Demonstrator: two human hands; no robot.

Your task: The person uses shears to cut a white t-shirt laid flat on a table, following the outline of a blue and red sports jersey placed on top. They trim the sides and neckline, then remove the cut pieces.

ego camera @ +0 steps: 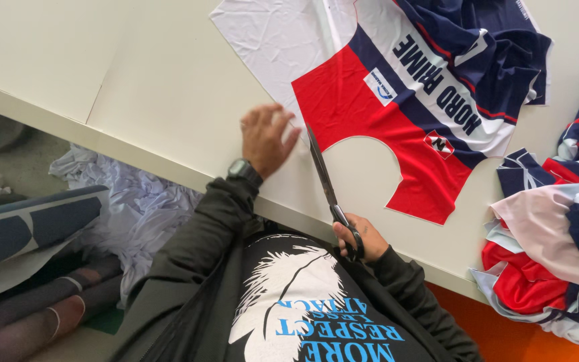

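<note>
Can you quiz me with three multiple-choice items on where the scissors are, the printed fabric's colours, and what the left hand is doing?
1. The scissors are in:
A the right hand
B the left hand
C the cloth pile

2. The printed fabric panel on the table is:
A green and yellow
B red, white and navy
C all black

3. The left hand is:
A clenched on cloth
B spread flat, fingers open
C off the table

Answers: 1 A, the right hand grips the handles. 2 B, those colour bands show. 3 B, its fingers are splayed on the tabletop.
</note>
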